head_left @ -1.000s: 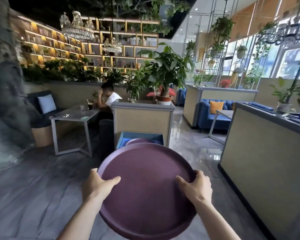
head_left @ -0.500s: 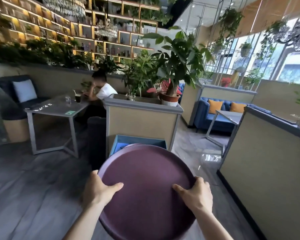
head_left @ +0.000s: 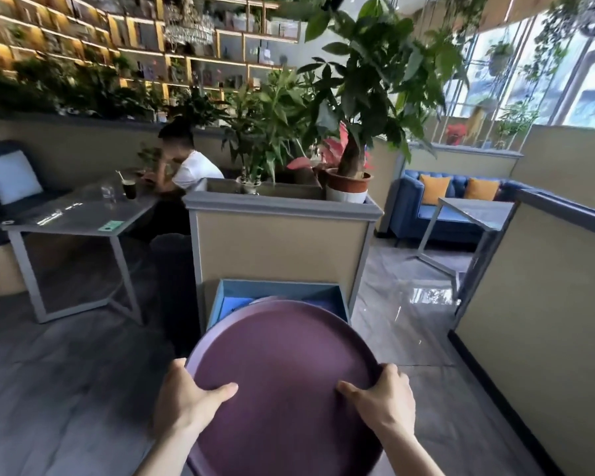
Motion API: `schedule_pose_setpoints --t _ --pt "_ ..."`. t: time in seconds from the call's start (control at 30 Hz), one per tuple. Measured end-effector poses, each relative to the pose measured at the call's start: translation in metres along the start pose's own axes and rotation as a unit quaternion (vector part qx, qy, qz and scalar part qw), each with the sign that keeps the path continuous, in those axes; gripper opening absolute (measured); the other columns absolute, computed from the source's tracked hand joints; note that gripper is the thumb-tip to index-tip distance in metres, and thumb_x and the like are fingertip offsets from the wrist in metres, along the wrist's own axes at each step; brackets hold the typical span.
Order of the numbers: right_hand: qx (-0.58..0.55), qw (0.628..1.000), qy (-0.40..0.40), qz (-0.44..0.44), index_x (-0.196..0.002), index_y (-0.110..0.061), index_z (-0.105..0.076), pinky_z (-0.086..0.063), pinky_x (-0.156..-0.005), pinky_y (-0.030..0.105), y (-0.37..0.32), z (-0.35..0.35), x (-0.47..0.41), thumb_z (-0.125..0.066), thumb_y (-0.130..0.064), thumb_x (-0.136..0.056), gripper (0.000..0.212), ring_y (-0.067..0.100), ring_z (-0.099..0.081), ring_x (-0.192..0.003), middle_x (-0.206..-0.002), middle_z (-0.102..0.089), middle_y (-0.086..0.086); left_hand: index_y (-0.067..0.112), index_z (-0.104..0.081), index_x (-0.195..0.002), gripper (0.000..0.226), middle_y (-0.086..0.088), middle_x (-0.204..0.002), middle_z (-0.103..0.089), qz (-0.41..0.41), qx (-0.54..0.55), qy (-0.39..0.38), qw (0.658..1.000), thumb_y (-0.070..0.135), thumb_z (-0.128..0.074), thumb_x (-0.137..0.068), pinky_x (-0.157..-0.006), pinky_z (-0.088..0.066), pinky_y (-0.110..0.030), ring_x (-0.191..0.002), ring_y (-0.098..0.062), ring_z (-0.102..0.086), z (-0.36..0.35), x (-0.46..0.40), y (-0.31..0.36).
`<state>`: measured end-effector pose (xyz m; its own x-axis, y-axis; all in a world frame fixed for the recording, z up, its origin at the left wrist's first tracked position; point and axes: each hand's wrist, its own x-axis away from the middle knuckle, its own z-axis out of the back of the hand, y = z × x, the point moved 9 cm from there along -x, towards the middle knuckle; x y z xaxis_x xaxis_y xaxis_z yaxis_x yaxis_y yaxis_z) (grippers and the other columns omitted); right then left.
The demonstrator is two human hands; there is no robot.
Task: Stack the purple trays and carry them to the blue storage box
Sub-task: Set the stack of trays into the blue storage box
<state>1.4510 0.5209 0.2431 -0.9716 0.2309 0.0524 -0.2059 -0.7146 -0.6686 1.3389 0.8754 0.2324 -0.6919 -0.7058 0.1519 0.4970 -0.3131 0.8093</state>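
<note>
I hold a round purple tray (head_left: 282, 365) flat in front of me, low in the head view. My left hand (head_left: 186, 403) grips its left rim with the thumb on top. My right hand (head_left: 382, 403) grips the right rim the same way. Whether more trays lie under it I cannot tell. The blue storage box (head_left: 282, 290) stands open on the floor just beyond the tray's far edge, against a beige planter. A curved purple edge (head_left: 265, 299) shows inside the box; the tray hides most of the box's inside.
The beige planter (head_left: 282, 249) with potted plants rises behind the box. A grey table (head_left: 72, 221) and a seated person (head_left: 189, 166) are at the left. A beige partition wall (head_left: 546, 321) runs along the right, with glossy floor (head_left: 402, 321) between it and the box.
The box and planter have grown larger and closer as I walk toward them. The tray's far edge now overlaps the box. My grip on the tray is unchanged.
</note>
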Motion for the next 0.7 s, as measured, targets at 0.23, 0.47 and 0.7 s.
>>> schedule_pose_setpoints --t 0.23,0.47,0.7 --pt "0.004 0.999 -0.034 -0.015 -0.11 -0.013 -0.052 -0.048 -0.089 0.039 -0.024 -0.077 -0.142 -0.084 -0.06 -0.051 0.081 0.032 -0.056 -0.111 -0.112 -0.056 0.011 0.004 -0.042 -0.139 0.113 -0.014 -0.122 -0.064 0.045 -0.012 0.0 0.999 0.04 -0.097 -0.046 -0.087 -0.051 -0.041 -0.112 -0.036 -0.064 -0.077 -0.129 0.022" --pt "0.049 0.996 -0.073 -0.016 -0.117 -0.01 -0.05 -0.05 -0.088 0.039 -0.035 -0.136 -0.248 -0.083 -0.059 -0.052 0.087 0.033 -0.057 -0.109 -0.114 -0.056 0.012 0.005 -0.045 -0.139 0.115 -0.018 -0.129 -0.062 0.095 -0.073 -0.003 0.993 0.044 -0.096 -0.044 -0.09 -0.051 -0.042 -0.118 -0.037 -0.062 -0.139 -0.213 0.022" --pt "0.08 0.988 -0.125 -0.04 -0.115 -0.015 -0.049 -0.047 -0.088 0.038 -0.023 -0.194 -0.3 -0.079 -0.055 -0.062 0.072 0.033 -0.057 -0.109 -0.114 -0.056 0.011 0.015 -0.053 -0.114 0.093 -0.01 -0.103 -0.07 0.145 -0.108 -0.016 0.983 0.048 -0.094 -0.037 -0.078 -0.05 -0.04 -0.097 -0.034 -0.069 -0.185 -0.275 -0.013"
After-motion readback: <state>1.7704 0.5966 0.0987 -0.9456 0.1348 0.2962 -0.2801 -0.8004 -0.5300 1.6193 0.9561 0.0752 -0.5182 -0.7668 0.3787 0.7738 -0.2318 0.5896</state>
